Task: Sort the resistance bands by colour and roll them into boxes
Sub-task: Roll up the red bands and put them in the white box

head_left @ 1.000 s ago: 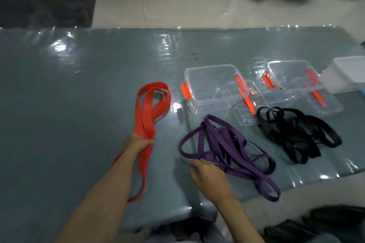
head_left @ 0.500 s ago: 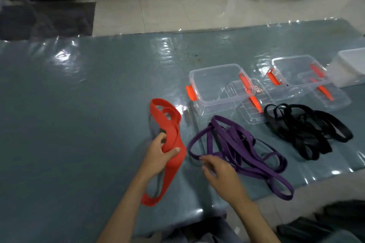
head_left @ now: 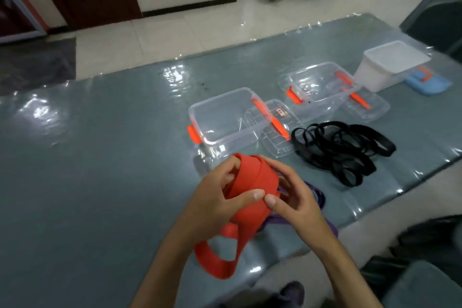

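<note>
Red flat rubber resistance band (head_left: 252,190), one. Lifted clear of the grey-blue plastic-covered surface (head_left: 100,170) and wound partway into a coil between both hands; a loose loop hangs below them, toward the person. The left hand (head_left: 220,197) curls round the coil with its thumb pressed on the outer wrap, likely to stop it springing open. The right hand (head_left: 292,197) pinches the same coil from the other side, thumb tip beside the left thumb, apparently feeding the next turn.

Purple flat resistance bands (head_left: 320,197), a heap under and just right of the right hand, mostly hidden; number cannot be told.

Black flat resistance bands (head_left: 342,150), one tangled pile further right and beyond the hands; several loops, count uncertain.

Clear plastic boxes with orange clips, two: the nearer box (head_left: 225,117) just beyond the hands, the farther box (head_left: 322,85) beyond and right. Both look empty, open to receive rolls. A clear lid (head_left: 277,130) rests beside each.

White opaque plastic box (head_left: 390,65), one, far right; its blue lid (head_left: 427,82) lies beside it.

Three colours, three boxes: likely one each.
</note>
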`<control>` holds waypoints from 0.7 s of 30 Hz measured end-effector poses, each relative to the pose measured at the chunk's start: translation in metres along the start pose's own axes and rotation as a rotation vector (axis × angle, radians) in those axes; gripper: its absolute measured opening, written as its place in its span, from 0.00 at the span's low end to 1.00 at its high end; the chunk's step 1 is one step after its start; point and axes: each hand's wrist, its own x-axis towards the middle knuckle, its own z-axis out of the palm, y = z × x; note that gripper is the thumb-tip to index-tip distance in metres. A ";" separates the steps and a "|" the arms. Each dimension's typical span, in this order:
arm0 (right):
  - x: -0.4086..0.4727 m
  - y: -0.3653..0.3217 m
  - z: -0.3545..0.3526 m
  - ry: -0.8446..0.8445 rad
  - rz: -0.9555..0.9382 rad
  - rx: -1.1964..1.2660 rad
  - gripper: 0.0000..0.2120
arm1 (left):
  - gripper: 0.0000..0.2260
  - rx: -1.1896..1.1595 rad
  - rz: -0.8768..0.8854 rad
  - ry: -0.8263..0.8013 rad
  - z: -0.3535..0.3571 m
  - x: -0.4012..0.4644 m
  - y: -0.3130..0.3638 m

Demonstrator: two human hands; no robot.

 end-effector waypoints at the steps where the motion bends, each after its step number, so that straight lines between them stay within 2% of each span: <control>1: -0.001 -0.002 -0.017 0.021 -0.015 0.010 0.33 | 0.13 0.012 0.013 -0.015 0.015 0.010 0.005; 7: -0.014 -0.006 -0.127 0.167 -0.081 0.078 0.34 | 0.15 0.139 0.082 -0.029 0.120 0.072 0.032; 10: -0.023 -0.007 -0.184 0.314 -0.123 0.039 0.32 | 0.19 0.098 0.067 -0.048 0.176 0.109 0.038; 18: -0.056 -0.008 -0.331 0.531 -0.188 -0.017 0.29 | 0.13 -0.018 0.120 -0.153 0.329 0.193 0.063; 21: -0.063 -0.006 -0.380 0.616 -0.184 -0.026 0.28 | 0.14 -0.082 0.092 -0.194 0.378 0.220 0.068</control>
